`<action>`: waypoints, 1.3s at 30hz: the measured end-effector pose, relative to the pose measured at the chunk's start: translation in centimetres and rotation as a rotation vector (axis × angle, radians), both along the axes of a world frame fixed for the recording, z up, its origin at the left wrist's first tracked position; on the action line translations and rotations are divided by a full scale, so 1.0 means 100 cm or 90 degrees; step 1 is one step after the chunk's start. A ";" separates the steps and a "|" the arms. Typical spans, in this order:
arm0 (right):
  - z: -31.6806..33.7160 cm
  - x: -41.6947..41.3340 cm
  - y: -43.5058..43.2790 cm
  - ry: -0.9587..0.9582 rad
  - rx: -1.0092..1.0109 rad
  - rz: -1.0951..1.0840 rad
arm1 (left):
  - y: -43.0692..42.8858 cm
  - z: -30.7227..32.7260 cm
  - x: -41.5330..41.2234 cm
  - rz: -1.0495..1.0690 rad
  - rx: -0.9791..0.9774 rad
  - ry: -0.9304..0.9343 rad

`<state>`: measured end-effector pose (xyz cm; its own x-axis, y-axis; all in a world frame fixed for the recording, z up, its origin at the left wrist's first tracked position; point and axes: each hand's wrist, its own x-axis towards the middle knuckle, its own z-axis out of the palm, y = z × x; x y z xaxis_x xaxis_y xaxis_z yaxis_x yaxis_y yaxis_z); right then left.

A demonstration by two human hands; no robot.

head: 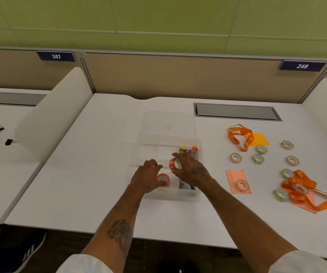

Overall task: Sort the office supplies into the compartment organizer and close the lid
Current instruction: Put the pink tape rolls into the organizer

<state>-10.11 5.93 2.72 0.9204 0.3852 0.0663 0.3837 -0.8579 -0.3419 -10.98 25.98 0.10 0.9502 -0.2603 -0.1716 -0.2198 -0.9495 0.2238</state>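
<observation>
A clear plastic compartment organizer sits on the white desk, near its middle, with the transparent lid open and lying flat behind it. Both hands are over the organizer's near half. The right hand grips a red ribbon roll between thumb and fingers, holding it on edge above the centre of the organizer. The left hand rests on a pink tape roll that lies in the near left compartment; the fingers cover part of the roll, and whether they are pinching it or only touching it cannot be told. The right-hand compartment holds markers with yellow, purple and orange caps at the far end. To the right of the organizer, well apart from it, loose items lie on the desk: several pale tape rolls, two tangled orange ribbons, an orange sticky note and a pink sticky note with one tape roll on it. On the neighbouring desk to the left, beyond a white divider, lie black binder clips.
</observation>
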 end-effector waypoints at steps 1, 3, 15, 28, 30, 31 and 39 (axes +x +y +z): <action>-0.001 0.001 0.001 0.004 -0.007 0.007 | 0.003 0.001 0.000 0.003 0.002 -0.001; -0.002 0.002 0.004 0.008 -0.020 0.020 | 0.010 0.003 0.000 0.009 0.006 -0.020; -0.010 0.011 0.018 0.061 -0.087 0.015 | 0.030 0.009 0.000 0.061 0.104 -0.117; -0.011 0.010 -0.010 -0.018 -0.130 -0.126 | 0.013 0.022 0.015 0.040 0.105 -0.180; -0.011 0.009 -0.019 -0.016 -0.131 -0.152 | 0.008 0.023 0.020 0.025 0.111 -0.185; -0.011 0.008 -0.024 -0.013 -0.132 -0.164 | 0.004 0.022 0.022 0.018 0.105 -0.186; -0.011 -0.012 -0.085 0.012 -0.139 -0.261 | -0.061 0.023 0.038 -0.080 0.052 -0.179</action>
